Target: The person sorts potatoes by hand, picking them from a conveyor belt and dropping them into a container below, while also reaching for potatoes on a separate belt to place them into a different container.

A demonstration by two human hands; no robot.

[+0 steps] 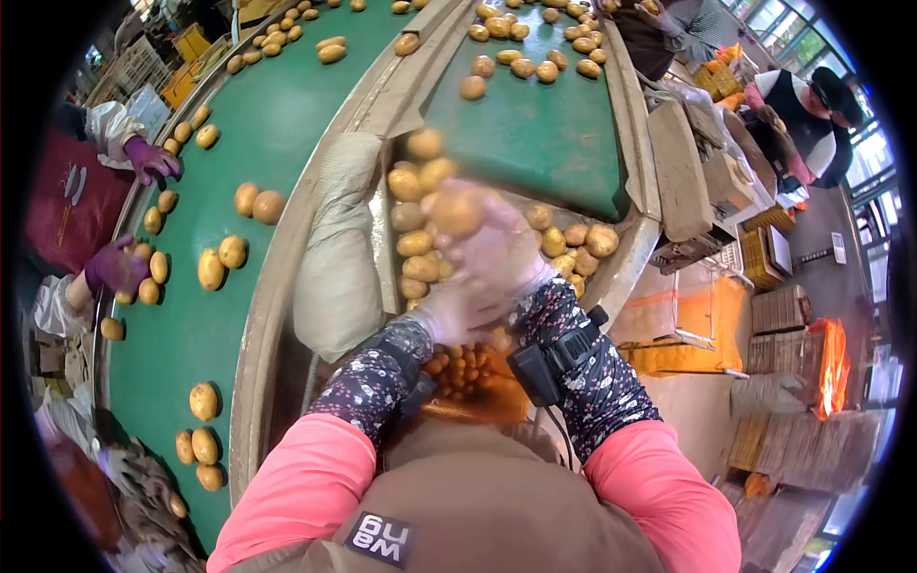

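Right hand, in light glove, is raised over pile of potatoes at end of green belt. Potato sits at top of its fingers; fingers curl around lower side of potato and grip it. All is blurred here. Left hand is just below right hand, close against it; its fingers are too blurred, cannot tell if open or closed. Under both hands: orange container with small potatoes. White sack lies left of pile. Co-worker's purple gloves are at far left belt edge.
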